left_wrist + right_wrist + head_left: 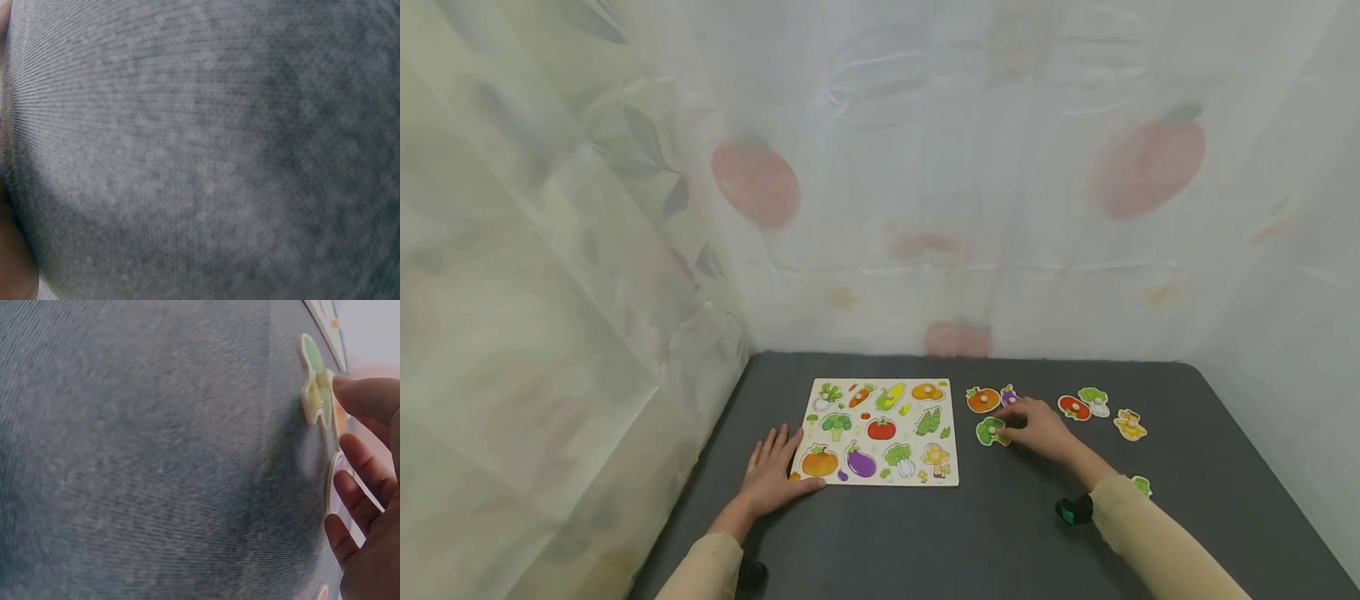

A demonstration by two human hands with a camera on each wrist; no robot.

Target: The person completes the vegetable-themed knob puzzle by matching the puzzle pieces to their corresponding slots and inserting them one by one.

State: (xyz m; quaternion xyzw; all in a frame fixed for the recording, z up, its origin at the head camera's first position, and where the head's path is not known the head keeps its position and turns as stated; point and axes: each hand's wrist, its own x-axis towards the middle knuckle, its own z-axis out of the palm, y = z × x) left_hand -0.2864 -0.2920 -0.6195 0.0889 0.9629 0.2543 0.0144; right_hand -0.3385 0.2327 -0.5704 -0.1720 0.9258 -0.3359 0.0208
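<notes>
Beside the board (906,435), my right hand (1037,429) pinches the broccoli (989,431); my spread left hand (771,473) grips nothing. Top-row pieces (859,397) seemingly seated; six others (1130,425) loose.

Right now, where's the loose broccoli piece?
In the head view, the broccoli piece is just right of the puzzle board, close by the right hand, below the pumpkin piece.

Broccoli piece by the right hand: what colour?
Broccoli piece: mostly green, pale rim; best in the head view.
</notes>
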